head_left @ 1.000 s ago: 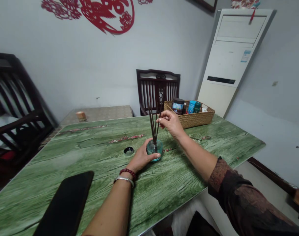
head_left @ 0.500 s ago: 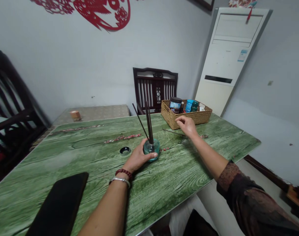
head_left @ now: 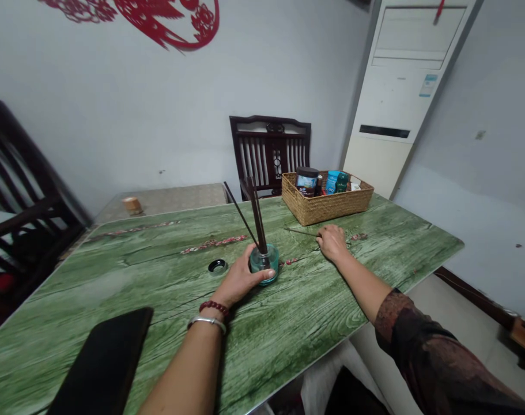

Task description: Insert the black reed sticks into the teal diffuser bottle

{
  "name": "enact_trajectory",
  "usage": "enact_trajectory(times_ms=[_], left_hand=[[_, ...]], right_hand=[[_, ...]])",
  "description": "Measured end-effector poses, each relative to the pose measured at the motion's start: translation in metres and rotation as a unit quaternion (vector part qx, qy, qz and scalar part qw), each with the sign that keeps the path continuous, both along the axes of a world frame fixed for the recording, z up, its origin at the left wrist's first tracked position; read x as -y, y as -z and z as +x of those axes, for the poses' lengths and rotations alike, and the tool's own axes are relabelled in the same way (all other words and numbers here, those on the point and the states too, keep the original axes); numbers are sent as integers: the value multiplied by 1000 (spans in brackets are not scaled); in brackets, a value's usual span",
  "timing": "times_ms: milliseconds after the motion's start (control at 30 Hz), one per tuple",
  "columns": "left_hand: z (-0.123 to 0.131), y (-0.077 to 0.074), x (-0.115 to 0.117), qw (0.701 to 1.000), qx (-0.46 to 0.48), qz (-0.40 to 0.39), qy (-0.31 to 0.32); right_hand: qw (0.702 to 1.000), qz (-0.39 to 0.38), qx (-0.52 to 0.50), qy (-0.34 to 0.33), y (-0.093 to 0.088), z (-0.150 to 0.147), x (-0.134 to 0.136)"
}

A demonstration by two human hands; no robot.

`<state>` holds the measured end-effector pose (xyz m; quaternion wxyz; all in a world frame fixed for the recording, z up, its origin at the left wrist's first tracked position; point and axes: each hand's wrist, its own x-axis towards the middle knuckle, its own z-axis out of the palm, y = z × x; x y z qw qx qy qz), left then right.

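My left hand (head_left: 241, 278) is wrapped round a teal glass reed diffuser bottle (head_left: 271, 257) that stands upright on the green table. Several dark reed sticks (head_left: 257, 222) rise from its neck, one leaning out to the left. To the right, my right hand (head_left: 332, 243) is down at the tabletop, its fingers closed on a thin reed stick (head_left: 300, 231) lying there; part of the stick is hidden under the hand. A black ring-shaped cap (head_left: 211, 268) lies just left of the bottle.
Behind my right hand stands a woven basket (head_left: 331, 211) with jars and bottles. A black phone-like slab (head_left: 104, 357) lies at the front left of the table (head_left: 158, 271). Beyond the table are a dark wooden chair (head_left: 271, 129) and a small orange-brown object (head_left: 132, 204).
My right hand has come down from beside the basket onto the lying reed stick and closed on it. My left hand still holds the bottle. The view has shifted slightly.
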<state>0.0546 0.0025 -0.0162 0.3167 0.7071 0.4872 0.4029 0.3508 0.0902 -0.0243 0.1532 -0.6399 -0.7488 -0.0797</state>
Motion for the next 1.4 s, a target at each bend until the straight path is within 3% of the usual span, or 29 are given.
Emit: enact_trajectory(times_ms=[133,367,533,700,767,867,1033,1100,1233,1400], left_hand=[[0,0,0,1000,4,0,-1],[1,-2,2,1000,-1,2,-1],[0,-2,2,1000,2,-2,0],[1,-2,2,1000,14,-4,-3],[1,-2,2,1000,17,-2,2],[1,-2,2,1000,18,9,5],[0,0,1,1000,23,18,12],[-1,2,0,999,26,17,16],[-1,4,-2,999,24,22,21],[-1,3,-1,999,18,25,19]], right_hand=[[1000,18,-18,-6,-4,5,3],[999,-40,20,-4,-7,6,7],[999,-26,29,-15,-9,2,12],[991,50,-124,-27,-24,-3,15],[965,98,-236,-56,-37,-8,18],[893,148,-404,-133,-63,-21,26],[751,116,-598,-256,-110,-56,53],[717,95,-626,-291,-124,-72,63],[696,52,-635,-332,-134,-99,71],[715,41,-613,-334,-121,-120,62]])
